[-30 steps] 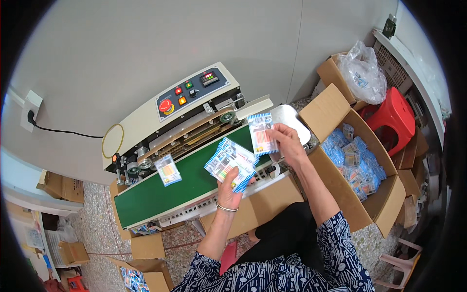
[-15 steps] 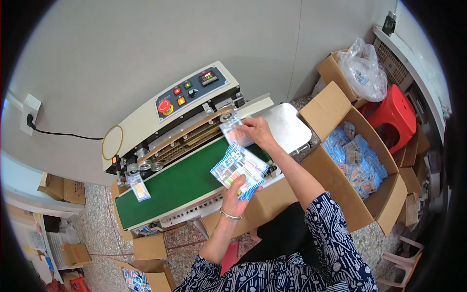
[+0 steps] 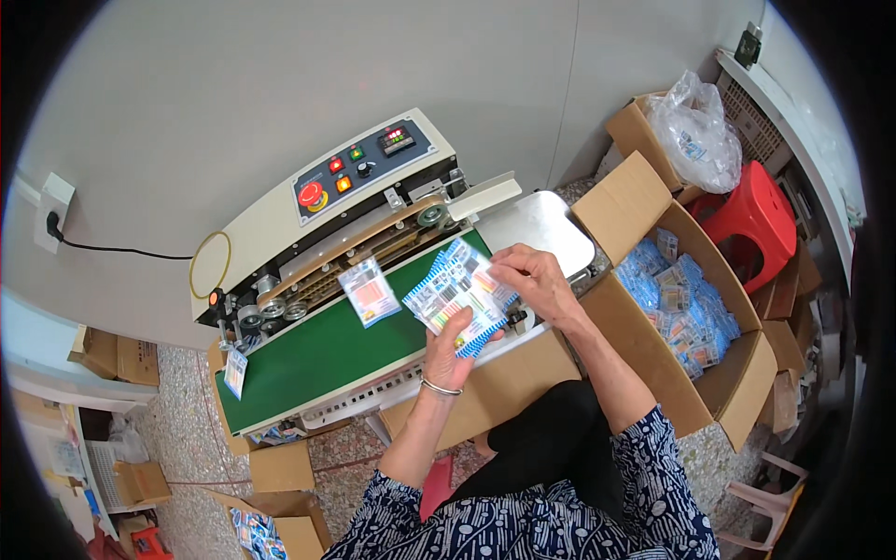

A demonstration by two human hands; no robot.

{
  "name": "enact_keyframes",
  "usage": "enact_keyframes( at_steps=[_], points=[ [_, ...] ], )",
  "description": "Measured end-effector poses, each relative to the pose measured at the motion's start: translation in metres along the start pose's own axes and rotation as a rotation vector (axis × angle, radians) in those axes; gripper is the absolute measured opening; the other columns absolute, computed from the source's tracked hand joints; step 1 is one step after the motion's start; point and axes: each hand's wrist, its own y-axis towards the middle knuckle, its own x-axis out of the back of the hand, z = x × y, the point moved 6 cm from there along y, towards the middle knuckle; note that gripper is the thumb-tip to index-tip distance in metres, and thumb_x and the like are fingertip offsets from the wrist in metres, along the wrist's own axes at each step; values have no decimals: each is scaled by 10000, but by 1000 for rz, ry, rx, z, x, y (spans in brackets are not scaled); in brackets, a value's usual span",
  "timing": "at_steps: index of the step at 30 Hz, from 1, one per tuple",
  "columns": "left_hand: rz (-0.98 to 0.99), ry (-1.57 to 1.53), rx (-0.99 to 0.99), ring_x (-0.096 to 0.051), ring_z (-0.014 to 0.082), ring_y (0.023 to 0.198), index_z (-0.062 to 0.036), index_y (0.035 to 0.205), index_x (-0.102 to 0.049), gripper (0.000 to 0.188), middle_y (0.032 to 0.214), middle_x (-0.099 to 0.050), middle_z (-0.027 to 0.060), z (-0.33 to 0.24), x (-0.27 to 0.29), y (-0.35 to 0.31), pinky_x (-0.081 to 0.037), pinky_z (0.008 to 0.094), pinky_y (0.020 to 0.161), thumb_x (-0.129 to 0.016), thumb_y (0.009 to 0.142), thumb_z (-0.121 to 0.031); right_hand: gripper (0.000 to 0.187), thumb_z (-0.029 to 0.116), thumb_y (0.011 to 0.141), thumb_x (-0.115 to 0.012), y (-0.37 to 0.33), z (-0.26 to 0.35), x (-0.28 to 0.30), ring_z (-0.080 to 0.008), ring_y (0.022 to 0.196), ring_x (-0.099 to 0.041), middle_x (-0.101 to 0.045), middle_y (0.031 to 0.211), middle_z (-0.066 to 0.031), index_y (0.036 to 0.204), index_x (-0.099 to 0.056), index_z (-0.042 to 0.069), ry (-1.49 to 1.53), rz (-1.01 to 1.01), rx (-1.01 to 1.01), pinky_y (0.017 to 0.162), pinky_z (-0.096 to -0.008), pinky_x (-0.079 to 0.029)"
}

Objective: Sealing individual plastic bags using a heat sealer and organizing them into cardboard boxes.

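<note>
My left hand grips a fanned stack of flat blue-and-white plastic packets, thumb on top, over the near edge of the belt. At the stack's right edge, my right hand pinches a packet between thumb and fingers. Beyond them stands a band sealing machine with a green conveyor belt. One packet lies on the belt beside the sealing band, left of the stack. Another packet is at the belt's far left end, tilted over its edge.
To the right, an open cardboard box holds many packets, with a red plastic stool behind it. A metal plate adjoins the belt's right end. Another box of packets sits on the floor at lower left.
My right hand has let go of a packet at the sealing band and come back to the stack. Both packets on the belt have travelled left.
</note>
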Motion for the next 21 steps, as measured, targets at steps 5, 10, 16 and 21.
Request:
enact_keyframes(
  at_steps=[5, 10, 16, 21],
  points=[
    [-37, -17, -20, -615, 257, 916, 12, 1218, -420, 460, 1094, -563, 144, -6, 6, 5, -587, 383, 646, -595, 809, -105, 193, 175, 862, -573, -1, -21, 8, -68, 695, -533, -603, 726, -6, 870, -658, 1, 240, -2, -349, 622, -213, -417],
    [-74, -38, -55, -614, 254, 920, 8, 1205, -428, 447, 1087, -566, 140, -8, 16, 12, -588, 381, 643, -600, 807, -100, 211, 213, 874, -576, 6, -38, 14, -35, 689, -520, -624, 774, 18, 914, -651, 20, 430, -58, -270, 631, -195, -416],
    [-80, -52, -42, -613, 258, 928, 7, 1197, -434, 442, 1086, -567, 135, -8, 13, 13, -586, 390, 648, -606, 804, -101, 225, 235, 882, -564, 10, -58, 11, -35, 658, -522, -620, 769, 22, 930, -646, 31, 508, -61, -329, 591, -193, -426],
    [-90, -58, -37, -613, 267, 936, 9, 1204, -433, 446, 1084, -574, 141, -10, 22, 7, -582, 402, 661, -604, 806, -100, 219, 242, 887, -557, 11, -60, 27, -39, 633, -529, -620, 767, 18, 933, -640, 45, 222, -62, -349, 560, -195, -432]
  ],
)
